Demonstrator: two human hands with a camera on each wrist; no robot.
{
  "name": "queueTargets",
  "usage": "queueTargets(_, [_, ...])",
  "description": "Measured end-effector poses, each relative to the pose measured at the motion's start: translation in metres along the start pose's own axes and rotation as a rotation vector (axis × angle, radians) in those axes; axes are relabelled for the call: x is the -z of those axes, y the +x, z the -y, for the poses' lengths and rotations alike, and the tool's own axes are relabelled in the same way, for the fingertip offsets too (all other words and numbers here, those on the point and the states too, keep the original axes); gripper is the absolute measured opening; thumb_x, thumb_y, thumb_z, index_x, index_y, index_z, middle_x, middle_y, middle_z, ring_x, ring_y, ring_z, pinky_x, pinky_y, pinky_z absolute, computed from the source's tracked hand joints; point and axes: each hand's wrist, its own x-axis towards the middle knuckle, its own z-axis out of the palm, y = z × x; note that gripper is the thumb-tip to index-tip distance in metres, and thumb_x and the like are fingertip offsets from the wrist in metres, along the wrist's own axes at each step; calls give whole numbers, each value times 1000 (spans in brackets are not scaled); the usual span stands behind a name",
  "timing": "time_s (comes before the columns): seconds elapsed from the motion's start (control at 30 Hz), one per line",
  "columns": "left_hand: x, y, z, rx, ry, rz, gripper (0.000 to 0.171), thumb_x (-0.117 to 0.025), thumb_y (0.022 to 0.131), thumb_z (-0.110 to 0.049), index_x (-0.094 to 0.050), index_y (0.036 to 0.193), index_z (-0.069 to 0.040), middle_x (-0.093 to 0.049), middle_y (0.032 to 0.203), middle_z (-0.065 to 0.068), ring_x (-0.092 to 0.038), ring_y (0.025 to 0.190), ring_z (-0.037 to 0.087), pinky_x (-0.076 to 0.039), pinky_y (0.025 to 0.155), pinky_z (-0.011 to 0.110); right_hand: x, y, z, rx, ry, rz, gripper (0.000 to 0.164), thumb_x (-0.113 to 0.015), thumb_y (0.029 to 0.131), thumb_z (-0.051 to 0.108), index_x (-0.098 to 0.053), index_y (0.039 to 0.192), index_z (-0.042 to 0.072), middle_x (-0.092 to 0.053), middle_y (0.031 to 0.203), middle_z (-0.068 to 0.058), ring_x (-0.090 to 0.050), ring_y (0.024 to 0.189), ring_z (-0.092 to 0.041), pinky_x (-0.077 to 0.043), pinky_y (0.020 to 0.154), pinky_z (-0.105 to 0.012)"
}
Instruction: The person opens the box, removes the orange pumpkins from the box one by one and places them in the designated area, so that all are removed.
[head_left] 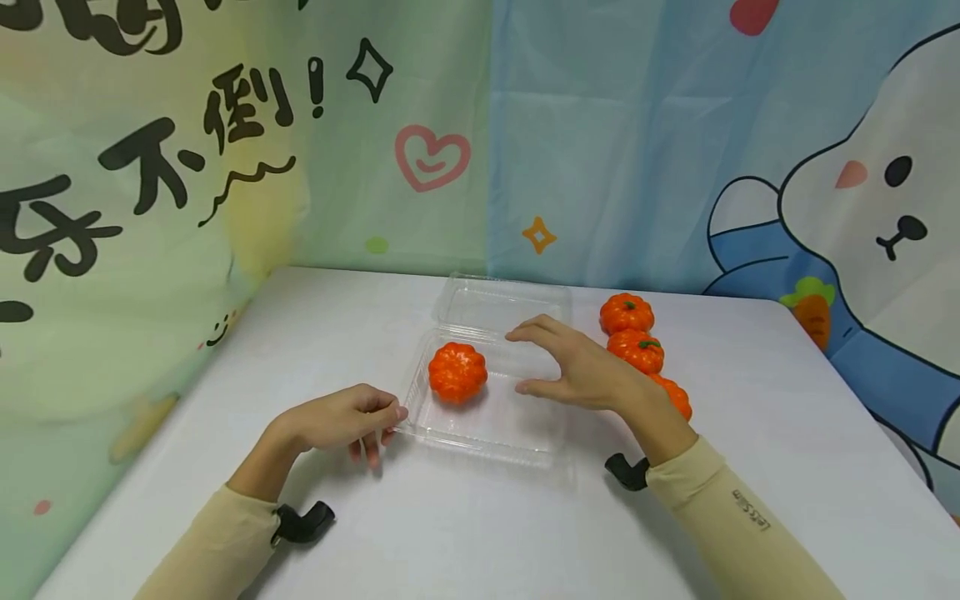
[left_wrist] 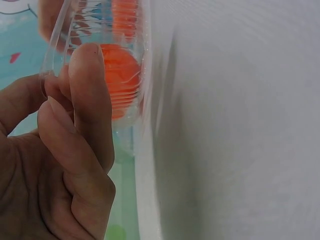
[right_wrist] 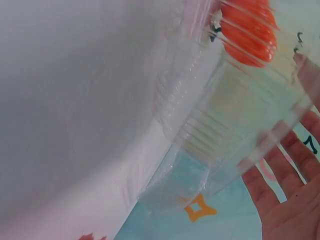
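A clear plastic clamshell box (head_left: 517, 433) lies on the table with its lid (head_left: 502, 304) folded back behind it. Inside its left part sits a small orange pumpkin (head_left: 457, 373). My left hand (head_left: 343, 419) pinches the rim at the box's near left corner; the left wrist view shows thumb and fingers (left_wrist: 90, 100) at that rim. Over the right part of the box is my right hand (head_left: 581, 367), fingers and thumb apart, holding nothing. In the right wrist view its fingers (right_wrist: 285, 170) are spread beside the ribbed clear wall.
To the right of the box, three more orange pumpkins stand in a row: a far one (head_left: 626, 314), a middle one (head_left: 636, 351) and a near one (head_left: 675, 397), partly behind my right forearm. A printed cloth backdrop (head_left: 585, 150) hangs along the white table's (head_left: 465, 533) far edge.
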Motion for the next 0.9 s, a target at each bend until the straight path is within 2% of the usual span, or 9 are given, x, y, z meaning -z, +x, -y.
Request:
queueTargets(0.2, [-1,1,1,5,-8,2,40,-53,108,-34,-58,85,-2,-64,76,9,-74,69,30,-55,58,33,-6,4,1,21,-6,27,62,-82,90,30,-55,143,13,-53,143,-2,-54,131,-22,-48,108,-42])
queueTargets(0.47, [0,1,-1,-3,-2,8,39,-53,108,-34,-59,86,-3,-64,76,8,-74,68,29,-55,59,33,-8,17,5,48,4,17,64,-82,90,29,-54,144,12,-51,145,-4,-52,135,-24,-46,111,-44])
queueTargets(0.73, [-2,2,1,5,3,8,41,-52,108,-36,-61,86,-2,-67,71,9,-72,66,31,-54,57,33,-12,31,12,53,-1,72,65,-84,88,23,-54,144,11,-49,147,-6,-51,137,-25,-45,112,-44])
queueTargets(0.9, [-2,2,3,17,-9,8,41,-52,108,-37,-61,86,-3,-66,70,8,-72,66,30,-53,56,32,-16,39,16,52,-5,113,69,-84,88,27,-52,148,12,-47,151,-8,-49,139,-27,-45,112,-46])
